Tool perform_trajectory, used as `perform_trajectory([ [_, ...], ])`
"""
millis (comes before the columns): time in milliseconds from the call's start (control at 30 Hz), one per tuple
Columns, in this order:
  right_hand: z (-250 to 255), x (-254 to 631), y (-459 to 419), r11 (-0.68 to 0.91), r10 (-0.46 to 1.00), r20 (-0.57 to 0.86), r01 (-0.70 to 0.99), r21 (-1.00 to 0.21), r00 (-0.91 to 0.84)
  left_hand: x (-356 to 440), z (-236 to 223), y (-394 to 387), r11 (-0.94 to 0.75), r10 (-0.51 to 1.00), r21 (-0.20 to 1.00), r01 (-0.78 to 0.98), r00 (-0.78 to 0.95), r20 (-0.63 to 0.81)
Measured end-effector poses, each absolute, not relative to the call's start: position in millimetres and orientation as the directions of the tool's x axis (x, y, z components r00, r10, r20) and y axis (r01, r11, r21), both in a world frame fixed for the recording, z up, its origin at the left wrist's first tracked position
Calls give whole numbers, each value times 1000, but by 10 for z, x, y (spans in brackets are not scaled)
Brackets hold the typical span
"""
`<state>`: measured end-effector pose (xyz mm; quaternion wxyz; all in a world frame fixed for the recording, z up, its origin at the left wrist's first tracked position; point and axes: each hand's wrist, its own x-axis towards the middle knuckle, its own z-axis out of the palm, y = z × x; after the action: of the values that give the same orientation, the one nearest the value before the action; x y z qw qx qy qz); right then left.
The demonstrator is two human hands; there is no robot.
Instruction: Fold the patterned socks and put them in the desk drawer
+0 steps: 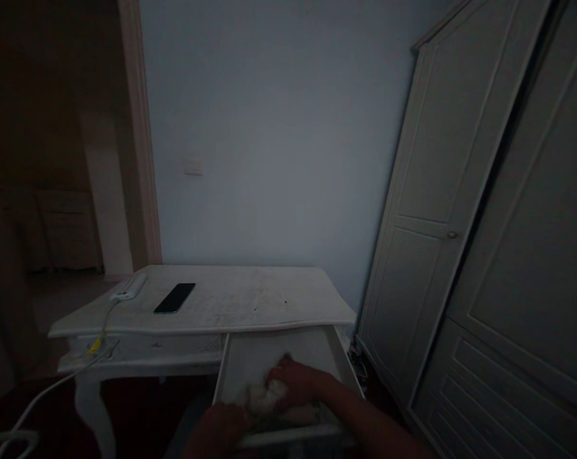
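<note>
White desk (250,293), open drawer (250,354), hands (295,382) gripping cloth (264,398)

Blurred: the white item (264,396) beneath the right hand (295,381). Cut off by the lower edge: the left hand (221,428).

No text, label, brand, number or sign can be read.
</note>
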<state>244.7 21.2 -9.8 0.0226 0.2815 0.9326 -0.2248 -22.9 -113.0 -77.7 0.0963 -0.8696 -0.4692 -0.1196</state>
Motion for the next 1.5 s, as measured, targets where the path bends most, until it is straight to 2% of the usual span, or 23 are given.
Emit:
perform_trajectory([
  [67, -89, 2689, 215, 699, 595, -168, 609, -375, -786, -219, -784, -1214, -537, 769, -55, 842, 515, 377],
  [200, -31, 2922, 240, 511, 822, -120, 813, -278, -557, -200, -834, -1277, -483, 727, -79, 872, 450, 518],
  [333, -54, 2644, 296, 406, 905, -26, 881, -243, -425, -229, -987, -1218, -463, 680, -160, 872, 465, 567],
  [433, -139, 2147, 299, 409, 909, 25, 879, -246, -416, -280, -1107, -1182, -476, 640, -213, 853, 502, 582],
  [500, -208, 1781, 258, 471, 877, 38, 843, -259, -478, -298, -1148, -1180, -472, 634, -224, 853, 505, 586],
  [600, -318, 1365, 159, 596, 788, 18, 754, -276, -616, -285, -1139, -1193, -469, 667, -179, 865, 480, 570],
  [700, -403, 1287, 111, 701, 660, -53, 640, -315, -749, -265, -1105, -1196, -481, 689, -123, 868, 461, 559],
  [800, -420, 1592, 159, 720, 572, -107, 560, -410, -813, -276, -1114, -1189, -499, 674, -128, 857, 477, 564],
  [867, -388, 1934, 207, 676, 601, -143, 596, -435, -786, -292, -1135, -1188, -505, 644, -149, 850, 487, 591],
  [967, -290, 2490, 244, 535, 764, -166, 756, -376, -623, -299, -1126, -1204, -485, 646, -156, 860, 473, 599],
  [1067, -159, 2938, 219, 388, 890, -118, 868, -309, -440, -269, -1040, -1229, -475, 655, -173, 863, 478, 585],
  [1200, -17, 3237, 94, 297, 951, 3, 911, -287, -309, -191, -883, -1280, -466, 689, -153, 871, 466, 555],
  [1267, -4, 3274, 8, 294, 951, 1, 906, -305, -308, -159, -830, -1311, -436, 721, -131, 890, 433, 541],
  [1400, -89, 3199, -92, 368, 896, -129, 873, -320, -424, -159, -826, -1345, -425, 727, -133, 895, 426, 539],
  [1500, -144, 3047, -23, 360, 918, -74, 898, -252, -388, -191, -903, -1314, -424, 708, -173, 889, 445, 549],
])
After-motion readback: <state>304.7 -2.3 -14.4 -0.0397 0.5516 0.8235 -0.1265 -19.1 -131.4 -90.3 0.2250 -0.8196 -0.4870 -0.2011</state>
